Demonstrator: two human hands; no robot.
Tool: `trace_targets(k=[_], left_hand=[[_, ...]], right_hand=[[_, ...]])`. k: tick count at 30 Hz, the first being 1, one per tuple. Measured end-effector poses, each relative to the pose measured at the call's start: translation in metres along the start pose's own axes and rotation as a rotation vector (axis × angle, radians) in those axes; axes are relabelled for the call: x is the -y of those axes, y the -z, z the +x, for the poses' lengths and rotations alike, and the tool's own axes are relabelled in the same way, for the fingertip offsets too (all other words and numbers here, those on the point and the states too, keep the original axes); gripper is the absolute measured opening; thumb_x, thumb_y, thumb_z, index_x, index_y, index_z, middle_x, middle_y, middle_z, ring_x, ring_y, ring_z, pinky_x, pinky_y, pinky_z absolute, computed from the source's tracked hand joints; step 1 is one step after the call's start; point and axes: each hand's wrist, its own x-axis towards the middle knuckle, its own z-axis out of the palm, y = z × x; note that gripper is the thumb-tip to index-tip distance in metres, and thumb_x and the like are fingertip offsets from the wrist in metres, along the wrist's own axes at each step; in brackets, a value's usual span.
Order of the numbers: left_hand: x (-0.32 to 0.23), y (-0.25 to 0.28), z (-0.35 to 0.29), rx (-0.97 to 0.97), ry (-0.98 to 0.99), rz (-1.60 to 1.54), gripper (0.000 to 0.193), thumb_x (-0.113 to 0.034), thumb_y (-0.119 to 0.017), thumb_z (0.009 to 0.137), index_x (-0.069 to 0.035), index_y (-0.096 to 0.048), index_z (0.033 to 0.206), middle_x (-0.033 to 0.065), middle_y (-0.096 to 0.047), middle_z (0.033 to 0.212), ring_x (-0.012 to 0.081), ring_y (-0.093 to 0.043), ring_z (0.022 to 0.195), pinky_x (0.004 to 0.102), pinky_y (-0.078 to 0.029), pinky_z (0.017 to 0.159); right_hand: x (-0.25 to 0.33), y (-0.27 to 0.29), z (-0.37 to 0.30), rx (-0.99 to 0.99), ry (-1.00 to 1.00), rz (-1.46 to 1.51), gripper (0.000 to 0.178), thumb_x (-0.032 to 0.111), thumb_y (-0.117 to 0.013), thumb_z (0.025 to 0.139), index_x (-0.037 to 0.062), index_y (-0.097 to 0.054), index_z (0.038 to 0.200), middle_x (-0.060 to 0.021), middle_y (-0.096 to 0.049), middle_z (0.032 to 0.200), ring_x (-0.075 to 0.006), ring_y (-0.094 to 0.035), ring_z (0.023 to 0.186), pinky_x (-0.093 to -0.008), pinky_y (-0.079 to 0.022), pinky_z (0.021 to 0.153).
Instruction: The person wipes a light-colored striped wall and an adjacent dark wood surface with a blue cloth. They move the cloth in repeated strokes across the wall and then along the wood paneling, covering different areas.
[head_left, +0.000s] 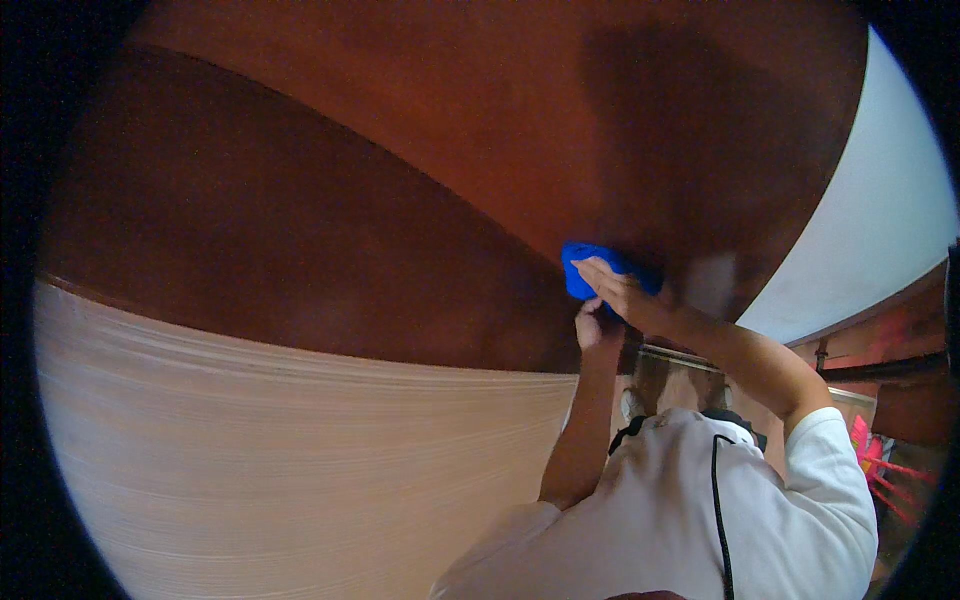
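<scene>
A bright blue cloth (580,284) is pressed against a large reddish-brown panel (450,90), close to the dark seam that crosses it. On top of the cloth lies my right hand (622,295), fingers long and held together, keeping it against the surface. My left hand (590,325) is just below, closed at the cloth's lower edge with the thumb upward. Its other fingers are partly hidden. Both forearms reach up from my white short-sleeved shirt (680,510).
A darker brown section (280,220) spreads left of the seam, above a pale ribbed surface (300,470). A whitish panel (860,210) borders the right side. Pink-red slatted things (880,465) stand at the lower right. My shoes (630,404) show on the floor below.
</scene>
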Motion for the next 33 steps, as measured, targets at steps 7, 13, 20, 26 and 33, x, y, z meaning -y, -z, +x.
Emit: trace_targets(k=[7, 13, 20, 26, 33], left_hand=[[-0.028, -0.036, -0.081, -0.165, -0.814, 0.451, 0.051, 0.01, -0.059, 0.09, -0.002, -0.055, 0.14, 0.0113, -0.062, 0.133, 0.0233, -0.06, 0.118, 0.0371, -0.047, 0.104], [-0.039, -0.034, -0.143, -0.283, -1.369, 0.755, 0.046, 0.009, -0.064, 0.095, 0.003, -0.056, 0.14, 0.0113, -0.06, 0.13, 0.0194, -0.059, 0.116, 0.0325, -0.047, 0.103], [-0.05, 0.031, -0.135, -0.572, -1.468, 1.075, 0.034, 0.009, -0.059, 0.096, 0.004, -0.062, 0.13, 0.0114, -0.058, 0.126, 0.0233, -0.059, 0.118, 0.0365, -0.048, 0.103], [-0.03, 0.043, -0.097, -0.655, -1.597, 0.908, 0.039, 0.002, -0.06, 0.099, 0.004, -0.055, 0.137, 0.0112, -0.057, 0.125, 0.0234, -0.058, 0.12, 0.0356, -0.048, 0.103], [-0.022, 0.031, -0.116, -0.822, -1.312, 1.025, 0.042, 0.005, -0.062, 0.09, -0.002, -0.057, 0.132, 0.0129, -0.055, 0.114, 0.0241, -0.057, 0.101, 0.0355, -0.047, 0.091]], right_hand=[[0.035, 0.013, 0.047, -0.196, 0.021, 0.276, 0.055, 0.004, -0.053, 0.094, -0.0038, -0.048, 0.149, -0.0182, -0.037, 0.163, -0.0342, -0.037, 0.15, -0.0451, -0.035, 0.12], [0.102, -0.006, 0.08, -0.238, -0.162, 0.321, 0.059, 0.008, -0.059, 0.09, 0.0027, -0.051, 0.149, -0.0156, -0.029, 0.167, -0.0358, -0.026, 0.154, -0.0491, -0.029, 0.124], [0.128, -0.056, 0.043, -0.287, -0.318, 0.704, 0.059, 0.015, -0.056, 0.1, -0.0098, -0.039, 0.151, -0.0347, -0.018, 0.164, -0.053, -0.027, 0.148, -0.0527, -0.026, 0.122], [0.115, -0.076, 0.022, -0.299, -0.296, 0.681, 0.056, 0.019, -0.052, 0.103, -0.0122, -0.039, 0.149, -0.0382, -0.017, 0.162, -0.058, -0.025, 0.147, -0.0581, -0.025, 0.121], [0.109, -0.071, 0.019, -0.305, -0.253, 0.627, 0.04, 0.021, -0.046, 0.107, 0.0017, -0.055, 0.141, -0.0341, -0.026, 0.161, -0.0625, -0.021, 0.146, -0.0695, -0.024, 0.117]])
